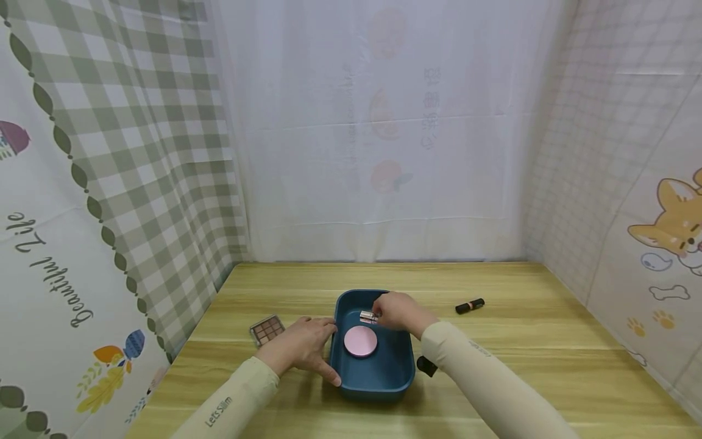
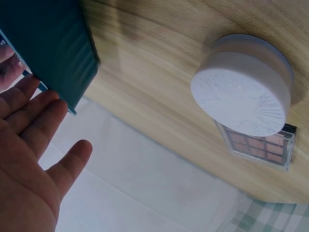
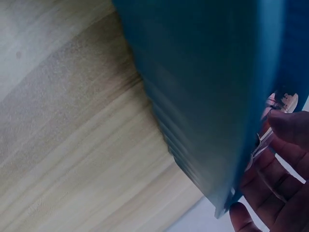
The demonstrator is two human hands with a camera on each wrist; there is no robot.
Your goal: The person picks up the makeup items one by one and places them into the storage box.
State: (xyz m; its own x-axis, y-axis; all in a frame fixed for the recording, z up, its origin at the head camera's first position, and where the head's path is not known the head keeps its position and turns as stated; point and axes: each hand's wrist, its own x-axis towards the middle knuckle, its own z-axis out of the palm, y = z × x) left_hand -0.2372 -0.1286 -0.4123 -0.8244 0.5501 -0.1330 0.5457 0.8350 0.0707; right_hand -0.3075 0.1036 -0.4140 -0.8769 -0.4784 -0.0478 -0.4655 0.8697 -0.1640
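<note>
1. Your right hand, in the lower middle of the head view, reaches over the far right corner of the blue box and pinches a small silvery item, held in the box's upper part; whether it touches the floor, you cannot tell.
2. Your left hand grasps nothing; its fingers lie extended against the box's left rim, apparently steadying it.
3. The step in hand looks like placing the silvery item beside the pink disc, which lies in the box, left of its middle.
4. The next move likely calls for loosening the right fingers once the item rests flat, then lifting clear of the rim.
5. Loose pieces remain outside: the palette at lower left, the white-topped jar at the left wrist view's right, the dark tube right of the box, and a black object partly behind your right sleeve.
</note>
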